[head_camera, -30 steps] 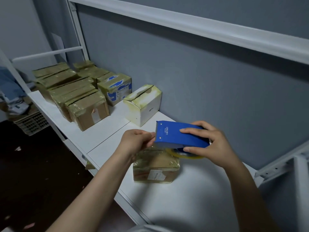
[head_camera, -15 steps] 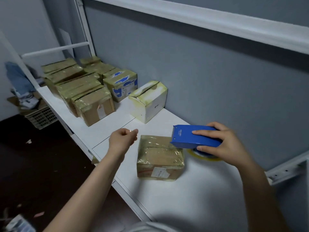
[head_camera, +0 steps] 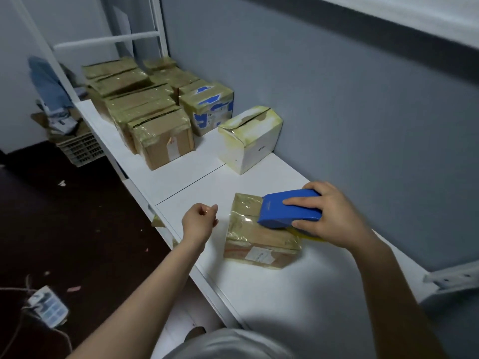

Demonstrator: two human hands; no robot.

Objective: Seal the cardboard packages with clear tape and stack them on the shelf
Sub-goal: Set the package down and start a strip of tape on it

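While the right hand (head_camera: 334,218) grips the blue tape dispenser (head_camera: 289,212) atop the near cardboard package (head_camera: 256,238) on the shelf (head_camera: 223,182), the left hand (head_camera: 199,221) hovers clenched just left.

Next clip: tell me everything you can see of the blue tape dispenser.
The blue tape dispenser is a smooth, plastic-looking shell with faint lettering near its front edge; a yellowish tape roll shows beneath its rear. It sits tilted, front edge down on the taped brown package on the white shelf. The right hand grips it.
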